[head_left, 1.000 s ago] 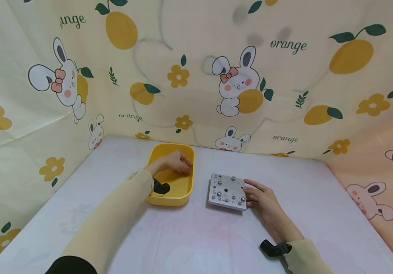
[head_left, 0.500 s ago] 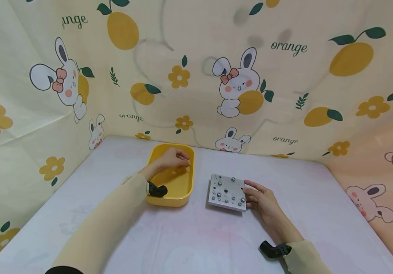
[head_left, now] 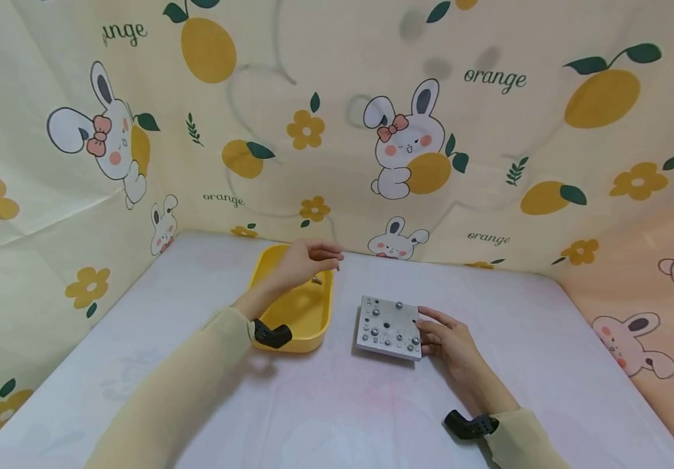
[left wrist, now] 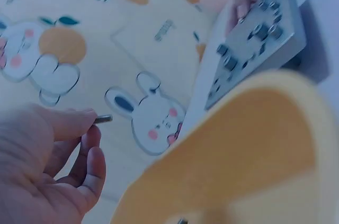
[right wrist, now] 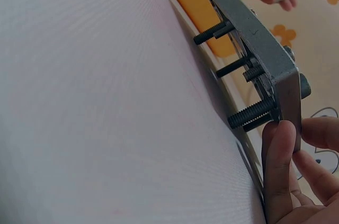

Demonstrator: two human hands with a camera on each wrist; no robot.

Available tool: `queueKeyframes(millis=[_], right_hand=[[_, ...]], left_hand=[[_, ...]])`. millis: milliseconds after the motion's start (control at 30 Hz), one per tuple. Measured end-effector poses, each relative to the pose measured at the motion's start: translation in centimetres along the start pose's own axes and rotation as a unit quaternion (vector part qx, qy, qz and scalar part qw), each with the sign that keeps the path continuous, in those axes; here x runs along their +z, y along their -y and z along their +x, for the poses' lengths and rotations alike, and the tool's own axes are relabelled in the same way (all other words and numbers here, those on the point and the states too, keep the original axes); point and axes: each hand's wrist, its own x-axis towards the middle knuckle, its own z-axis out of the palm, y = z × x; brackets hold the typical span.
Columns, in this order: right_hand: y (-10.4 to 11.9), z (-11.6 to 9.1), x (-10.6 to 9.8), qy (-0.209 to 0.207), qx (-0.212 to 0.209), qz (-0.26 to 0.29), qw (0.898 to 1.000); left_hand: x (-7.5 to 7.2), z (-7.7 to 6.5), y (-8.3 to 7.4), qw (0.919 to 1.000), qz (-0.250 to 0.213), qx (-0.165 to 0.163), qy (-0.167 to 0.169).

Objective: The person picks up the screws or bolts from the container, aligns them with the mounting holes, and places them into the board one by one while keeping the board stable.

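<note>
My left hand (head_left: 304,264) is raised over the far right rim of a yellow bin (head_left: 304,342). Between its thumb and fingertip it pinches a small metal pin (left wrist: 104,119); whether it is threaded I cannot tell. A square grey metal plate (head_left: 392,319) lies right of the bin, set with bolts and pins and showing several dark holes. My right hand (head_left: 451,342) grips the plate's right edge. In the right wrist view, threaded bolts (right wrist: 251,113) stick out beneath the plate, which sits tilted above the table.
A small metal piece (head_left: 316,280) lies inside the bin near its right wall. The white table (head_left: 313,410) runs back to a printed cloth wall (head_left: 337,163) with rabbits and oranges. Black wrist bands (head_left: 468,426) show at both cuffs.
My left hand has lifted out of the bin and moved up and right past its rim, with the pin pinched. The right hand and the plate have stayed in place.
</note>
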Motion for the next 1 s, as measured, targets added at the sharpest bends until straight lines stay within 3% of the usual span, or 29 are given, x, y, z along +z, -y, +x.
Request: queueKeyframes(millis=[233, 467, 667, 800, 1000], right_hand=[[-0.3, 0.0, -0.1, 0.002, -0.004, 0.005, 1.0], [0.0, -0.1, -0.2, -0.001, -0.002, 0.006, 1.0], [0.1, 0.0, -0.1, 0.005, -0.006, 0.005, 1.0], [0.0, 0.0, 0.0, 0.006, -0.009, 0.016, 1.0], [0.1, -0.2, -0.1, 0.003, -0.01, 0.013, 1.0]], left_hand=[[3.7, 0.4, -0.5, 0.9977, 0.009, 0.048, 0.047], [8.0, 0.3, -1.5, 0.9972, 0.005, 0.04, 0.063], [11.6, 0.2, -2.3, 0.9954, 0.032, 0.061, 0.066], [13.1, 0.4, -1.7, 0.9947, 0.041, 0.067, 0.066], [14.0, 0.5, -0.4, 0.9961, 0.037, 0.057, 0.056]])
